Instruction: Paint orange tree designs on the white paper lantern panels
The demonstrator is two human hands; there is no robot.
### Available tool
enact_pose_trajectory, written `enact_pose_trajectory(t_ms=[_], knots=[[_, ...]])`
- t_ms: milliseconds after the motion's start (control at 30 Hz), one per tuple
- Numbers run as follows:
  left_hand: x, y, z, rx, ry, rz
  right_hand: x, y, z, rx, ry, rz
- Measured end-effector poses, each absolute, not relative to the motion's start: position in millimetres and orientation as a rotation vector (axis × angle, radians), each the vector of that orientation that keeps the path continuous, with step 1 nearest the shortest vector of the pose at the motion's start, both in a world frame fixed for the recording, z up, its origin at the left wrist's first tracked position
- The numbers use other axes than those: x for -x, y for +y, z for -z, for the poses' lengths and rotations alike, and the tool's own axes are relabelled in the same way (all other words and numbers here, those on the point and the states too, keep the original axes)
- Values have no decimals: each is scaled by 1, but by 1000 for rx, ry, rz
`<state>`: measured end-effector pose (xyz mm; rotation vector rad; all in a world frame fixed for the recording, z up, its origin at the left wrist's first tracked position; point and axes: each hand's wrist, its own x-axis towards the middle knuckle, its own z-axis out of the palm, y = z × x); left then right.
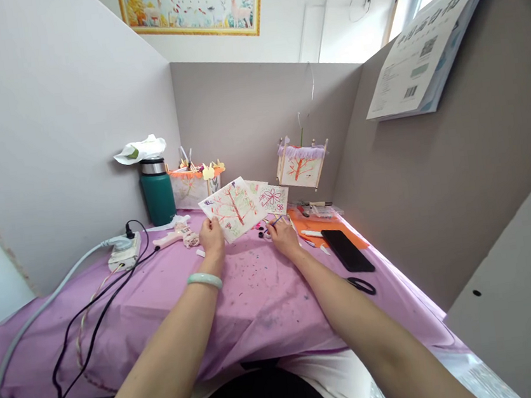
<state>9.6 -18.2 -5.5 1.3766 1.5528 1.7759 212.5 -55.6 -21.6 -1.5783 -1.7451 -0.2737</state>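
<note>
My left hand (212, 238) is closed on the lower left edge of a white card (235, 209) with a red tree and small flowers drawn on it. The card is held up, tilted, above the purple tablecloth (251, 290). Behind it, a second drawn card (274, 198) with a purple flower is partly covered. To the right of the held card, my right hand (284, 235) is closed on a thin blue stick (274, 221), whose kind is too small to make out. Small dark round pieces (261, 233) lie beside these fingers.
A green bottle (158, 195), a decorated box (187, 188) and a power strip (125, 252) with cables stand left. A drawn paper lantern (301, 166) hangs at the back. Rightward lie a black phone (347, 250), scissors (361, 285) and an orange sheet (306, 220). Grey partitions enclose the table.
</note>
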Motion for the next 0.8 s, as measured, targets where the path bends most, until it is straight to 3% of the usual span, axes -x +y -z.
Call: enact_pose_trajectory(t_ms=[533,800], knots=[[-11,-19,7,-1429,1476,-1749,-209,-59,20,1578,-1720,258],[-10,-18,8,-1458,1505,-1732,-231,-64,11,1408,-1372,-25]])
